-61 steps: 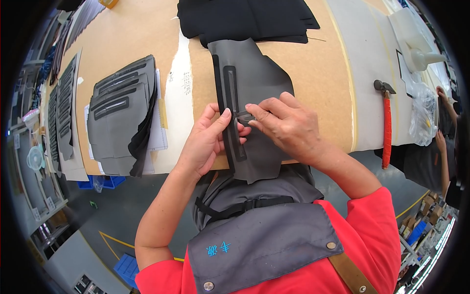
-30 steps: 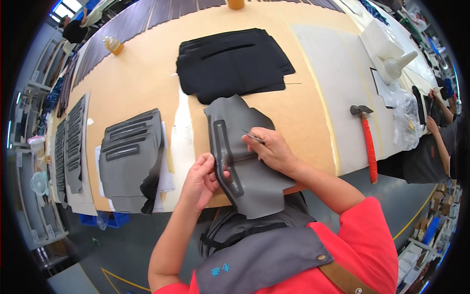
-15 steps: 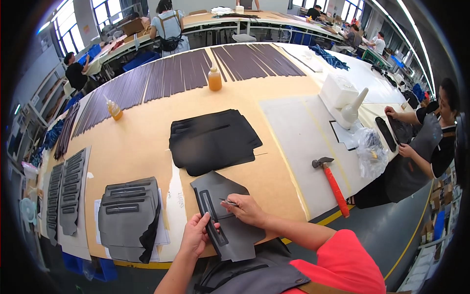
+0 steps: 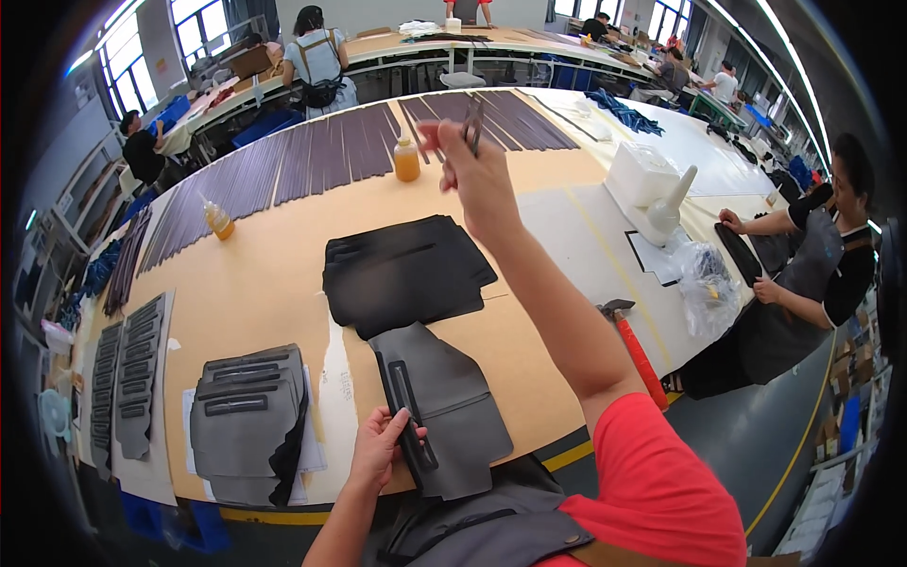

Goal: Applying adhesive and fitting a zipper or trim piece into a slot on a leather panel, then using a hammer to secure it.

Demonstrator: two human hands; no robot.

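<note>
Panels [image 4: 248,449] in grey, with dark-framed slots [image 4: 235,404] showing on the upper ones, lie piled at the left of the counter [image 4: 265,302], and that framing looks done. My left hand [image 4: 378,452] is clamped, thumb on top, along the side of a separate grey sheet [image 4: 458,387] overhanging the near edge; its slot is already framed too, though I cannot tell whether any finishing is left. Farther right, my right hand [image 4: 477,180] is raised well clear of it, gripping a small metal tool [image 4: 474,128].
</note>
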